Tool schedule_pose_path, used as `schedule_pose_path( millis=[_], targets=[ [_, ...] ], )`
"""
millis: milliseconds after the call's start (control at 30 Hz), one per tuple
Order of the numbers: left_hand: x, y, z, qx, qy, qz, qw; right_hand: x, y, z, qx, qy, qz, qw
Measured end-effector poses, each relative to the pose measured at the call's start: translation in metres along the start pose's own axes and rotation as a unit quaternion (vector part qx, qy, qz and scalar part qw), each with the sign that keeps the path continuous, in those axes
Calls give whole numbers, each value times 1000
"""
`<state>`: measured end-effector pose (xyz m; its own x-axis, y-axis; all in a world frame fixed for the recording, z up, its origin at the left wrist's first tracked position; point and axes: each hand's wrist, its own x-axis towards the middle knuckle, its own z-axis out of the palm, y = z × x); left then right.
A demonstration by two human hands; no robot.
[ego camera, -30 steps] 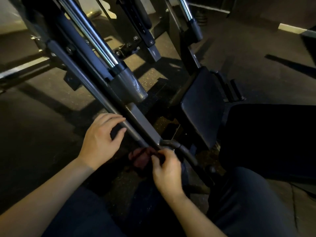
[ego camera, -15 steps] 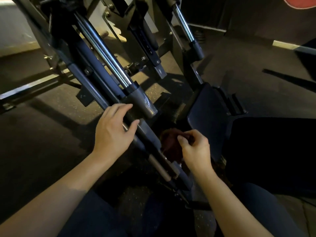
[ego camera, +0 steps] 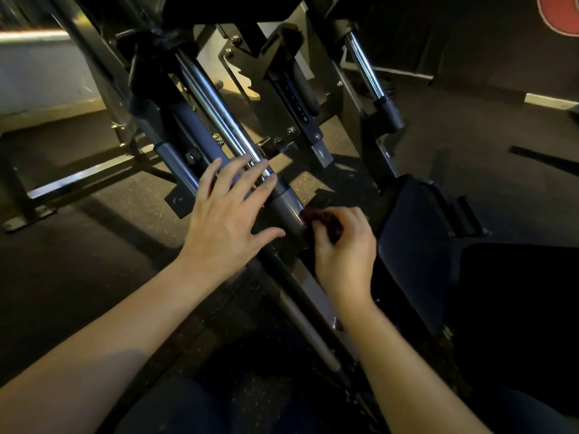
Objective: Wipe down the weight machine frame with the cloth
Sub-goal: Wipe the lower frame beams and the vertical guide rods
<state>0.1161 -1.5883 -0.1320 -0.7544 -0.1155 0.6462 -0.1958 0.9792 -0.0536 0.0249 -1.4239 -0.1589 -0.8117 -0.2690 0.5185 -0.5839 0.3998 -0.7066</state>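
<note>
Pinching a small, crumpled dark red cloth (ego camera: 319,217) between thumb and curled fingers, my right hand (ego camera: 344,255) is holding it at the lower end of a dull grey cylindrical metal sleeve (ego camera: 286,206). This sleeve is part of the dark steel weight machine frame (ego camera: 103,83). The cloth is sitting just right of the sleeve, touching its bottom edge, and most of the fabric is hidden inside my grip.

My left hand (ego camera: 228,220) is lying flat and holding nothing, with its fingers straight and spread wide. The fingertips are resting across a polished chrome guide rod (ego camera: 216,111) where the rod is entering the top of the grey sleeve. The thumb is pointing right, toward the sleeve, and is stopping just short of the cloth.

A slanted grey steel tube (ego camera: 300,311) is running from below the sleeve down between my two forearms. A second chrome guide rod (ego camera: 365,67) is standing well apart, at the upper right, and is ending in a black collar (ego camera: 391,114).

A black padded seat cushion (ego camera: 413,245) is sitting just right of my right hand, tilted. My dark trousers (ego camera: 175,408) are showing at the bottom edge. The frame is standing on a dark speckled rubber floor (ego camera: 78,277), with strong light falling on the patch of floor behind the sleeve.
</note>
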Motion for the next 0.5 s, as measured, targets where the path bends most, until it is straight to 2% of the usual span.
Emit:
schedule_pose_path(
  millis=[100, 267, 433, 500],
  targets=[
    [1, -3, 3, 23, 12, 11, 1000, 21, -4, 1, 23, -35, 38, 998],
    [0, -5, 12, 14, 30, 10, 999, -24, -7, -10, -10, -35, -90, 995],
    [-1, -4, 13, 0, 45, 5, 999, 34, -5, 2, 29, -76, 17, 997],
    [-1, -4, 14, -5, 49, 2, 999, 25, -4, 2, 27, -68, -1, 997]
  ],
)
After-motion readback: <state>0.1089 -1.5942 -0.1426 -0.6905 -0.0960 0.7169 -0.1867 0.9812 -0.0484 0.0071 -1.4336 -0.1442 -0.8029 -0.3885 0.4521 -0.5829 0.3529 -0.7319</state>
